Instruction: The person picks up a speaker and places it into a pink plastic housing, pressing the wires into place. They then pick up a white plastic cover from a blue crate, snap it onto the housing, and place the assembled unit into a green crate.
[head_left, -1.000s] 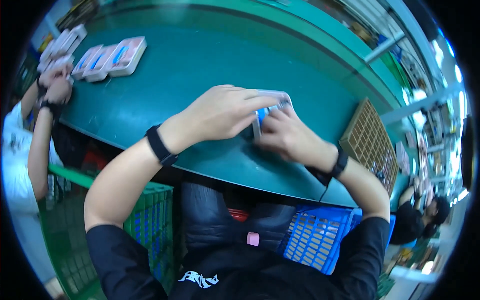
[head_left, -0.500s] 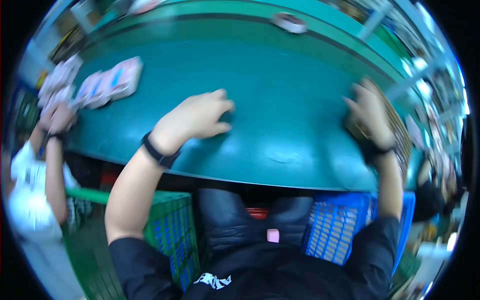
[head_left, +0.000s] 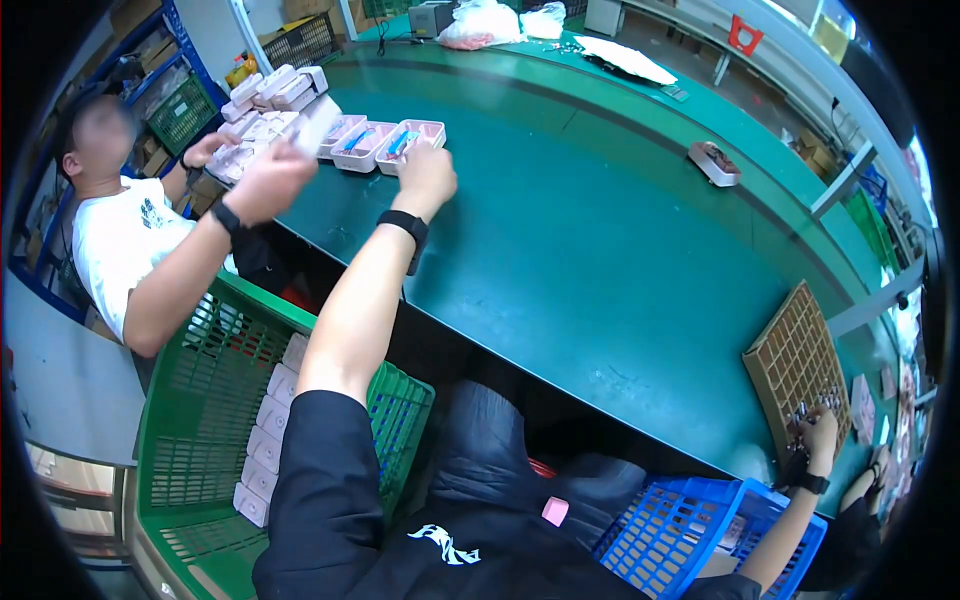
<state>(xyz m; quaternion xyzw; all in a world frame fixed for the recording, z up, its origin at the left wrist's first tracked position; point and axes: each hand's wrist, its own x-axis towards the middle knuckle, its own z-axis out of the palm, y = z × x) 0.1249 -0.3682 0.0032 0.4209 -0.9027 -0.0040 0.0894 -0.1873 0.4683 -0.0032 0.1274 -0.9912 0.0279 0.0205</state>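
My left hand reaches out over the green table to the nearest of several open pink plastic boxes. Its fingers are closed on that box's near edge, and blue and dark things lie inside. Another open pink box stands just left of it. Far to the right, my right hand is down in a brown tray split into many small cells. Its fingers are bent together among small shiny pieces; what they pinch is too small to make out.
A co-worker at the left handles a pale box beside stacked pink boxes. A green crate with pale boxes and a blue basket flank my legs. One pink box sits on the far strip.
The view has swung left. My left hand has gone from above the bare table to the pink boxes. My right hand has moved from the tray's edge to the pieces in its near end.
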